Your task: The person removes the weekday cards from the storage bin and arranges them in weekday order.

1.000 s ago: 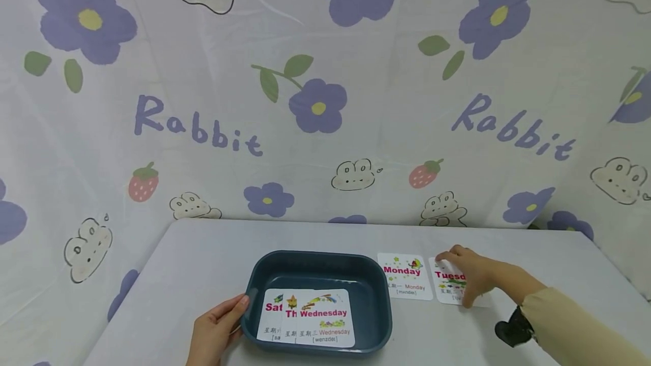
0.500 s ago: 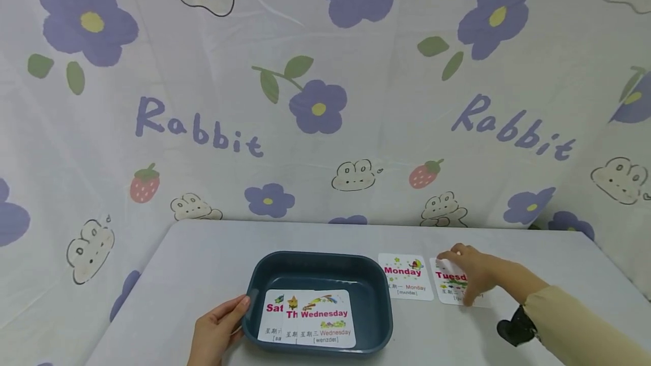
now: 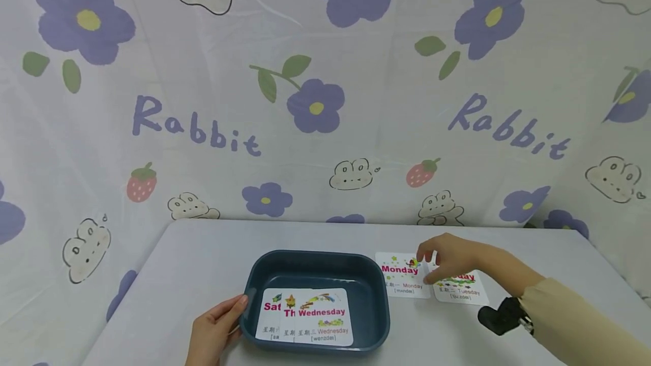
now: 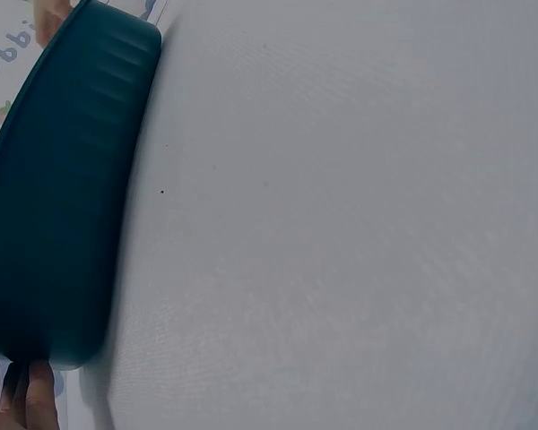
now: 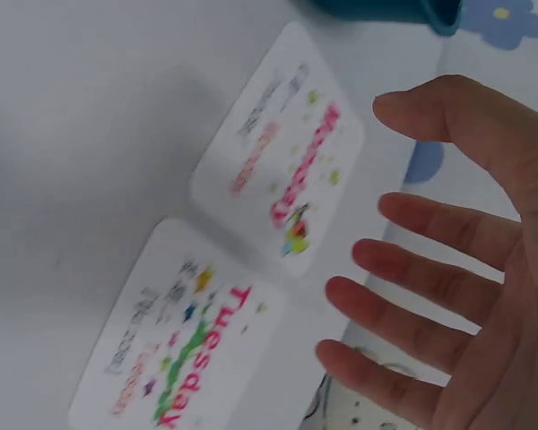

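Observation:
A dark teal plastic basin [image 3: 368, 312] stands on the table, and my left hand [image 3: 216, 326] grips its left rim with the thumb on top. In the left wrist view the basin's outer wall [image 4: 67, 179] shows, with fingertips at one end. Inside the basin lie overlapping cards; the Wednesday card [image 3: 325, 323] is uppermost, with Th and Sat cards partly covered. To the right of the basin lie a Monday card [image 3: 402, 284] and a Tuesday card [image 3: 460, 293]. Over these two hovers my right hand [image 3: 455, 256], its fingers apart and holding nothing in the right wrist view.
The white table [image 3: 213, 247] runs back to a hanging cloth [image 3: 285, 27] printed with purple flowers, strawberries, rabbits and the word Rabbit. A black band with a dark attachment [image 3: 500, 316] sits on the right wrist.
My right hand has let go of the Tuesday card, lifted and moved left toward the Monday card. The left hand and the basin stay in place.

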Motion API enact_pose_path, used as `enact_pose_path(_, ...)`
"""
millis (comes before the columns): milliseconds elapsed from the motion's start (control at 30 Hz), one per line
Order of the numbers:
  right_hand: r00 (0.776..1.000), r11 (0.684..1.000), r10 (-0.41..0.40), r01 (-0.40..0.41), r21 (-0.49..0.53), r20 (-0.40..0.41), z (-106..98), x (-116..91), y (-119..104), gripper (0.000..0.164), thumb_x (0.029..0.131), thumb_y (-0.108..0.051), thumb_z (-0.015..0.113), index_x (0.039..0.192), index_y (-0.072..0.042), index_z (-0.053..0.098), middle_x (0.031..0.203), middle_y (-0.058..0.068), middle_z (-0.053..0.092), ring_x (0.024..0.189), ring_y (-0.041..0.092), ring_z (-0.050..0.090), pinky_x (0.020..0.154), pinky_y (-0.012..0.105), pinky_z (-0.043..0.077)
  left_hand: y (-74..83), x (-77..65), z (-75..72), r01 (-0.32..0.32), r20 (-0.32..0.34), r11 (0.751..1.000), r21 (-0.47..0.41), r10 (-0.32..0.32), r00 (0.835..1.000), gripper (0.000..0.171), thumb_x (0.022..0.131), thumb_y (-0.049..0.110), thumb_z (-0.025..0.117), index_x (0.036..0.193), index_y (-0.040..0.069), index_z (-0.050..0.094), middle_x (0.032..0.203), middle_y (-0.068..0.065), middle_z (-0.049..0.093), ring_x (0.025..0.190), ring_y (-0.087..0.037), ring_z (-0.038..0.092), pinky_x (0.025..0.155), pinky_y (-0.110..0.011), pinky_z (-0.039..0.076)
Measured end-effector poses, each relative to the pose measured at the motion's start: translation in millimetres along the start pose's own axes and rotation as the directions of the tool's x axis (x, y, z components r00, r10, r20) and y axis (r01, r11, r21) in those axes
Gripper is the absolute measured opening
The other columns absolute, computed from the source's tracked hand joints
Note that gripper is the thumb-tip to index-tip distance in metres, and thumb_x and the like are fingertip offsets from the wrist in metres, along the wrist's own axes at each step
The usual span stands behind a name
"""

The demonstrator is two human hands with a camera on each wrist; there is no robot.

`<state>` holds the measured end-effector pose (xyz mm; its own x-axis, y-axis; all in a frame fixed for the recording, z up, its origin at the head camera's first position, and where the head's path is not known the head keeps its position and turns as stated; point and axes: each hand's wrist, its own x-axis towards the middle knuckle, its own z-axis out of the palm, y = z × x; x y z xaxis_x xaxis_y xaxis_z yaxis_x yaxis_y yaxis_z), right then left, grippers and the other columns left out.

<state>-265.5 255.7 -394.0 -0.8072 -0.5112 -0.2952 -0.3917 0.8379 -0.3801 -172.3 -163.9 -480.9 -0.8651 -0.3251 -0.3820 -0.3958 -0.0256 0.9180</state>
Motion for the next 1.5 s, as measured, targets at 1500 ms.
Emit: enact_pose_path(1500,0.979,0.977,-0.195,0.199,-0.073,0.055,22.0,62.3,-136.5,0.04,0.073,-0.028,0.075,0.105,-0.007,0.063,0.095,0.007,0.06,0.082,0.014,0.051,0.075,0.029,0.049,-2.0,0.5,-0.1,-0.014,-0.002,1.0,-0.004,0.014,1.0,0.062,0.077,0.044,0.071,0.116,-0.003,0.061,0.115,-0.019,0.063,0.091,-0.02,0.067,0.073,-0.033,0.055)
